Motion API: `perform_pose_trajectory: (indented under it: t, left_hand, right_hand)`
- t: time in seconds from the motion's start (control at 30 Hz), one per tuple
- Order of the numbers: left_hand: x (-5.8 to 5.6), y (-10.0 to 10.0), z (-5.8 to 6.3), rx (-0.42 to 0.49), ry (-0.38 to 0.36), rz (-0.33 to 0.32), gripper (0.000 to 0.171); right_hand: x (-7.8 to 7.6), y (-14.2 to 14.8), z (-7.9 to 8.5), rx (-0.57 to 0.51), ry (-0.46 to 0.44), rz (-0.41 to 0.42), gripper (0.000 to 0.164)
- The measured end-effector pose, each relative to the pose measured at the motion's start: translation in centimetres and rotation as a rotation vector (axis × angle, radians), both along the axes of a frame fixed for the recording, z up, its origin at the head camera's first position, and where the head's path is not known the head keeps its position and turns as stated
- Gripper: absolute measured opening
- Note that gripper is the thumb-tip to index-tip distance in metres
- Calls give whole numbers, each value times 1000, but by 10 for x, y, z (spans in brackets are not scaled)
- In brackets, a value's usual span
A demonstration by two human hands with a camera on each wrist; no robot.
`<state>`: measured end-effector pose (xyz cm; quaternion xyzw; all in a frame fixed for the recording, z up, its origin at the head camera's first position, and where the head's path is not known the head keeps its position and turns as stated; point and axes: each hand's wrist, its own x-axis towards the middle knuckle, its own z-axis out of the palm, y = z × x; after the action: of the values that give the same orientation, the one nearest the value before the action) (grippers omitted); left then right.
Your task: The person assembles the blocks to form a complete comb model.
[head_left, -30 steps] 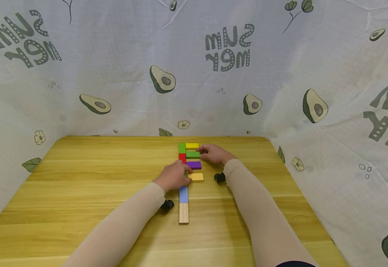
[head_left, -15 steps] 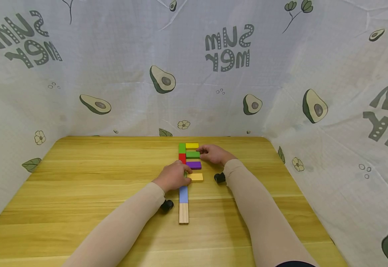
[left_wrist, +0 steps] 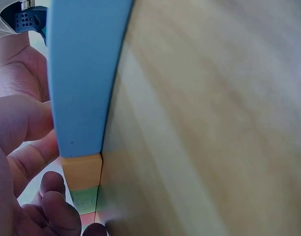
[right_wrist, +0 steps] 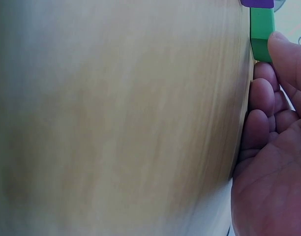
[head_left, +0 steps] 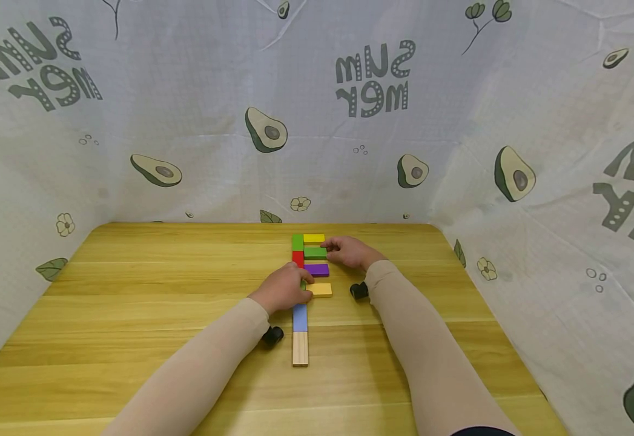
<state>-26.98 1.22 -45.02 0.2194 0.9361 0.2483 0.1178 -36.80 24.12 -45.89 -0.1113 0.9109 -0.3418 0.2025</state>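
Flat coloured blocks make a column with side pieces pointing right in the head view. My left hand lies across the column, and its thumb and finger pinch a light-orange block near its left end. Beneath this hand, part of the column is hidden; the left wrist view shows a blue block, an orange block and a green one in line. Farther right, my right hand pinches the free end of a green block, its other fingers curled in the right wrist view.
A yellow block and a purple block also jut right from the column. Its near end is a plain wood block; a red block sits farther up. Printed cloth walls surround the wooden table.
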Motion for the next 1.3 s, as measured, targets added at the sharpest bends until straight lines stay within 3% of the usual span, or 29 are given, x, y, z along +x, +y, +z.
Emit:
perform_pose_trajectory:
  t: [1.3]
  left_hand:
    - [-1, 0, -2, 25, -16, 5, 30]
  right_hand:
    - [-5, 1, -2, 5, 2, 2, 40]
